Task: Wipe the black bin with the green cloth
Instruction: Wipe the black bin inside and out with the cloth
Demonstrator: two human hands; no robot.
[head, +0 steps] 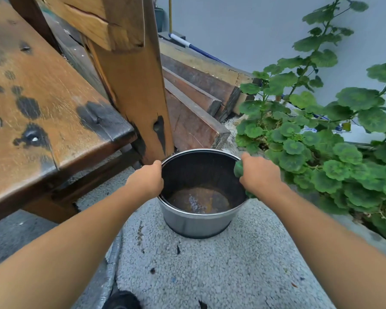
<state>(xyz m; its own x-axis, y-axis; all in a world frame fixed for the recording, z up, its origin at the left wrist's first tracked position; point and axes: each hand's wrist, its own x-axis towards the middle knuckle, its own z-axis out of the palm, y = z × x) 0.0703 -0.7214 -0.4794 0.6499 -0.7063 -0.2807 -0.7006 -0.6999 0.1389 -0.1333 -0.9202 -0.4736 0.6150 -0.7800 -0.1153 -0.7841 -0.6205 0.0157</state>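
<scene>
Both hands grip bin rim; right pinches cloth.

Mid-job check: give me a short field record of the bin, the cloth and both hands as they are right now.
bin: black bin, upright on the pebbled ground
bin inside: dark walls, brown rusty-looking bottom
left hand: grips the bin's left rim
right hand: holds the green cloth at the bin's right rim
cloth: bunched, mostly hidden under the hand
surroundings: wooden bench to the left, leafy plant to the right
</scene>
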